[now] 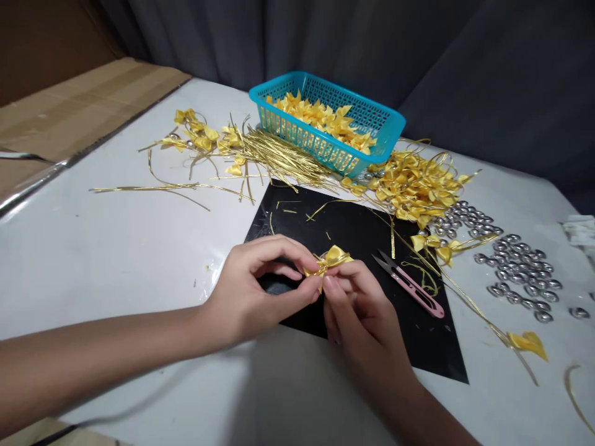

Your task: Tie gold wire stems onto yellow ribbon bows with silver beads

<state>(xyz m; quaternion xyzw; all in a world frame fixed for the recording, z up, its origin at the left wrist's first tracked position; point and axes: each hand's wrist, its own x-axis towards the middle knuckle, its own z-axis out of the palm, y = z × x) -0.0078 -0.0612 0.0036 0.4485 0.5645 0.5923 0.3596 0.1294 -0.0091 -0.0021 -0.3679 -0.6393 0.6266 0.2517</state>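
Both hands meet over the black mat (297, 214), pinching one small yellow ribbon bow (335, 255) between them. The thumb and index finger of my left hand (260, 291) press on the bow's left side. My right hand (357, 306) grips it from the right, with thumb and fingers closed. Thin gold cord runs around the bow's middle; its exact path is partly hidden by the fingertips. Pink-handled thread snips (416, 291) lie on the mat to the right of my right hand, blades pointing up and left.
A teal basket (325, 145) of yellow bows stands at the back. Gold cords (283, 155) lie before it, finished-looking bows (418, 186) to its right, and silver beads (520, 266) farther right. A single bow (528, 344) with cord rests near the right edge.
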